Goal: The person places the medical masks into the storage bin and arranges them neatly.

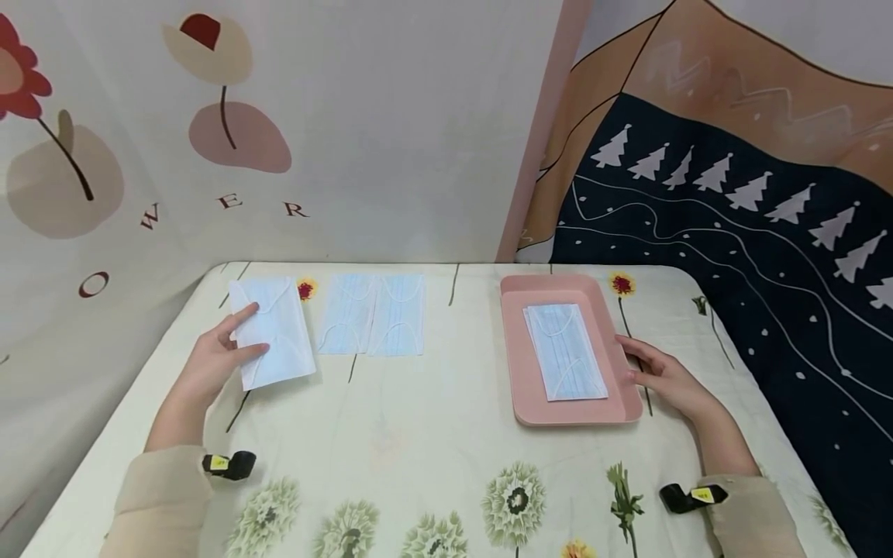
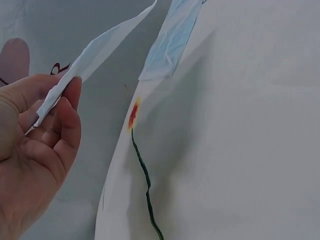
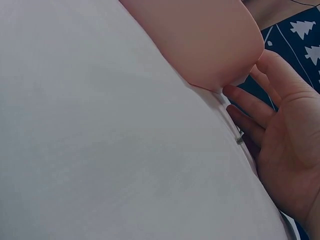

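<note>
A pale blue face mask (image 1: 282, 345) with white ear loops is pinched by its left edge in my left hand (image 1: 222, 355), over the table's back left. In the left wrist view, the mask (image 2: 95, 52) shows nearly edge-on between thumb and fingers, above the cloth. Two more blue masks (image 1: 398, 316) lie side by side just right of it. At the right is a pink tray (image 1: 519, 391) with a small stack of masks (image 1: 567, 353) inside. My right hand (image 1: 673, 380) rests its loosely extended fingers against the tray's right rim, thumb at the edge in the right wrist view.
A white cloth (image 1: 418, 434) with printed flowers covers the table. Behind it hangs a pale flower-print curtain (image 1: 391, 139); a dark tree-print fabric (image 1: 753, 256) stands on the right. Small black devices (image 1: 240, 465) sit at both wrists, by the beige sleeves.
</note>
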`<state>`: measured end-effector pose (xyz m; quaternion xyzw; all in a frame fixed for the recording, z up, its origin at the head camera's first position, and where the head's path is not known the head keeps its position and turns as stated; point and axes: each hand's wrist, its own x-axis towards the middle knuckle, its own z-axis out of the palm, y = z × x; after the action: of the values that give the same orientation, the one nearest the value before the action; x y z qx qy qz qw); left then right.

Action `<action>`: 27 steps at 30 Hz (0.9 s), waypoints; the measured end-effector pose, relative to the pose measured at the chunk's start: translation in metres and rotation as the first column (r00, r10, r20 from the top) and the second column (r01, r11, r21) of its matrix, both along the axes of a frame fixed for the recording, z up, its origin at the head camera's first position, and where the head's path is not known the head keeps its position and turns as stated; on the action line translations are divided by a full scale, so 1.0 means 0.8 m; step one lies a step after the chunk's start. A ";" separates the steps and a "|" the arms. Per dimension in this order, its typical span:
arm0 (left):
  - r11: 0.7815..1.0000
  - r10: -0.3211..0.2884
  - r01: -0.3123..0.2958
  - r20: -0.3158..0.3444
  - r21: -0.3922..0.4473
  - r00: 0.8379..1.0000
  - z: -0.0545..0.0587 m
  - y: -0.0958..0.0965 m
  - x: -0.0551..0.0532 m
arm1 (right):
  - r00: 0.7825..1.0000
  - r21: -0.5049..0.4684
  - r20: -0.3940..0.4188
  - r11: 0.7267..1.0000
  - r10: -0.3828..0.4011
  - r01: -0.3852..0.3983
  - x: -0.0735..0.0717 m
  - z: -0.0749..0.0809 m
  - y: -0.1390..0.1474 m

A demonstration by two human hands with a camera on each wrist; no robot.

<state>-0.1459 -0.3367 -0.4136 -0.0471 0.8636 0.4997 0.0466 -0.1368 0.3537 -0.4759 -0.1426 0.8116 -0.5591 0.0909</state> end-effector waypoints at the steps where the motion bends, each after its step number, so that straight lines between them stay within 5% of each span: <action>1: 1.000 0.001 0.000 -0.009 0.009 1.000 0.002 0.004 0.000 | 1.000 -0.001 0.000 1.000 0.000 0.000 0.000 0.000 0.000; 16: 0.973 -0.030 0.052 -0.100 0.224 0.995 0.017 0.072 0.004 | 0.999 -0.016 -0.025 1.000 0.021 -0.021 0.000 -0.003 0.002; 27: 0.943 -0.037 0.079 -0.133 0.323 0.990 0.011 0.124 -0.006 | 1.000 0.002 -0.015 1.000 0.008 -0.008 0.001 0.000 -0.002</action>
<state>-0.1505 -0.2374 -0.4049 0.0182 0.7708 0.6367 0.0144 -0.1364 0.3525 -0.4756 -0.1498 0.8122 -0.5571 0.0871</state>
